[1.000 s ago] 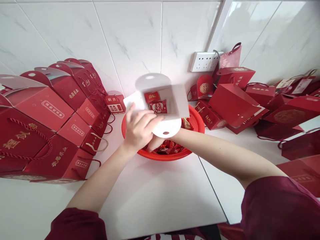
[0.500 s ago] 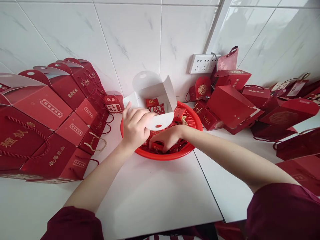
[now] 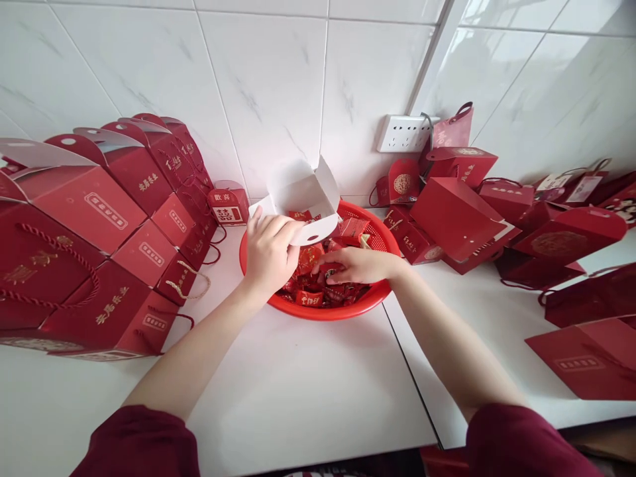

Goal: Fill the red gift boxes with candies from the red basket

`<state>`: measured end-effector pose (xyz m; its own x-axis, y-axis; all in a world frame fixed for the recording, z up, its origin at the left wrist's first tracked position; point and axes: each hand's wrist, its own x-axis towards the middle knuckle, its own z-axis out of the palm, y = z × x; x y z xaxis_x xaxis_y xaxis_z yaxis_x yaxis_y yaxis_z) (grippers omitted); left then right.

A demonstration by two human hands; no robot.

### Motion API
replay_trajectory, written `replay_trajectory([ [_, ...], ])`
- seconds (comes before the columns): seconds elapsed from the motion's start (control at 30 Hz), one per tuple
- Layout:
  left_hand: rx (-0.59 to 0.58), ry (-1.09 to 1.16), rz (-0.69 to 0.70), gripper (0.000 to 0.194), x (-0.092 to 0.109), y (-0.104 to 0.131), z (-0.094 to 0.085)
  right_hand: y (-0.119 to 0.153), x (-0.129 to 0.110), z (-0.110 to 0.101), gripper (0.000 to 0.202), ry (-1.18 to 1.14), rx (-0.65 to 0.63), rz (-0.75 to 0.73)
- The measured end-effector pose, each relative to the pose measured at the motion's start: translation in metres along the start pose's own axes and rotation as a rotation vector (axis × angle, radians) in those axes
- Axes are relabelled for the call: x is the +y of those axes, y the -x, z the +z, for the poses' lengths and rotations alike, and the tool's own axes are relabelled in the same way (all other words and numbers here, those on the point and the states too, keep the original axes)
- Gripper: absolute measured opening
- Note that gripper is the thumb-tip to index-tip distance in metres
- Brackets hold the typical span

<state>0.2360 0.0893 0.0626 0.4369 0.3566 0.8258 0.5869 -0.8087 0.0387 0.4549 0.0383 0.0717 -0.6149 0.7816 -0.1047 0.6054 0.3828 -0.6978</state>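
My left hand (image 3: 272, 252) is closed on the near left edge of a gift box (image 3: 301, 189), red outside and white inside. The box's flaps stand up, and it is tilted towards me over the back of a red plastic basket (image 3: 342, 314). Some red packets show inside it. Within the basket lie many red wrapped sweets (image 3: 311, 298). My right hand (image 3: 360, 265) is over the sweets, fingers pointing left and apart, fingertips among the wrappers. Sweets show between its thumb and fingers.
Stacked red gift boxes (image 3: 119, 218) with rope handles fill the left side. A small red box (image 3: 228, 204) stands against the tiled wall. More red boxes (image 3: 457, 218) lie jumbled at the right, below a white socket strip (image 3: 405, 134). A seam crosses the white counter (image 3: 298, 384).
My right hand has risen from the front of the sweets and moved right, its fingers spreading. The box has tipped slightly lower, and its contents show less. My left hand keeps its hold.
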Motion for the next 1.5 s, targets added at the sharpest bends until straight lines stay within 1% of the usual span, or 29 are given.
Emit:
replay_trajectory([
  [0.03, 0.001, -0.007, -0.028, 0.025, -0.001, 0.000, 0.000, 0.005, -0.001, -0.001, 0.036, -0.066, 0.036, -0.028],
  [0.1, -0.007, -0.007, -0.071, 0.023, -0.001, 0.000, 0.000, 0.017, -0.004, -0.005, 0.041, -0.211, 0.088, -0.036],
  [0.2, -0.045, 0.012, -0.065, 0.024, -0.002, -0.001, -0.001, 0.038, -0.018, -0.010, 0.052, -0.403, 0.133, -0.021],
  [0.23, -0.060, 0.016, -0.054, 0.026, -0.001, -0.001, -0.001, 0.045, -0.024, -0.012, 0.052, -0.444, 0.170, -0.035],
  [0.3, -0.084, 0.024, -0.028, 0.029, -0.001, -0.001, -0.002, 0.058, -0.035, -0.016, 0.048, -0.508, 0.315, -0.095],
  [0.4, -0.123, 0.060, 0.036, 0.032, 0.000, -0.002, -0.002, 0.069, -0.045, -0.018, 0.031, -0.538, 0.586, -0.176],
  [0.47, -0.167, 0.106, 0.095, 0.029, 0.002, -0.003, -0.002, 0.071, -0.046, -0.019, 0.026, -0.517, 0.693, -0.194],
  [0.5, -0.189, 0.130, 0.116, 0.024, 0.003, -0.003, -0.003, 0.070, -0.046, -0.019, 0.027, -0.509, 0.716, -0.195],
  [0.53, -0.206, 0.160, 0.125, 0.019, 0.005, -0.003, -0.005, 0.069, -0.045, -0.019, 0.030, -0.506, 0.722, -0.189],
  [0.57, -0.211, 0.196, 0.121, 0.017, 0.007, -0.003, -0.006, 0.067, -0.045, -0.018, 0.034, -0.509, 0.714, -0.179],
  [0.67, -0.214, 0.331, 0.038, 0.031, 0.011, -0.003, -0.011, 0.058, -0.042, -0.015, 0.042, -0.542, 0.645, -0.141],
  [0.77, -0.301, 0.498, -0.092, 0.034, 0.010, -0.003, -0.012, 0.044, -0.041, -0.008, 0.048, -0.582, 0.555, -0.139],
  [0.8, -0.338, 0.549, -0.131, 0.033, 0.009, -0.004, -0.012, 0.039, -0.040, -0.005, 0.047, -0.587, 0.527, -0.147],
  [0.87, -0.377, 0.630, -0.183, 0.032, 0.007, -0.005, -0.010, 0.030, -0.040, 0.001, 0.037, -0.580, 0.501, -0.164],
  [0.93, -0.382, 0.682, -0.208, 0.033, 0.006, -0.006, -0.010, 0.025, -0.040, 0.004, 0.023, -0.556, 0.537, -0.172],
  [1.0, -0.380, 0.731, -0.231, 0.034, 0.006, -0.007, -0.010, 0.023, -0.041, 0.005, 0.017, -0.506, 0.597, -0.165],
  [1.13, -0.387, 0.772, -0.289, 0.030, 0.005, -0.007, -0.009, 0.027, -0.043, 0.004, 0.023, -0.291, 0.644, -0.166],
  [1.23, -0.385, 0.756, -0.290, 0.029, 0.003, -0.006, -0.007, 0.029, -0.044, 0.004, 0.031, -0.066, 0.659, -0.173],
  [1.33, -0.366, 0.728, -0.286, 0.029, 0.001, -0.006, -0.005, 0.028, -0.045, 0.006, 0.035, 0.120, 0.695, -0.163],
  [1.43, -0.350, 0.708, -0.278, 0.029, 0.001, -0.007, -0.004, 0.027, -0.046, 0.008, 0.034, 0.196, 0.715, -0.155],
  [1.5, -0.347, 0.684, -0.254, 0.028, 0.002, -0.008, -0.003, 0.027, -0.047, 0.009, 0.029, 0.228, 0.730, -0.157],
])
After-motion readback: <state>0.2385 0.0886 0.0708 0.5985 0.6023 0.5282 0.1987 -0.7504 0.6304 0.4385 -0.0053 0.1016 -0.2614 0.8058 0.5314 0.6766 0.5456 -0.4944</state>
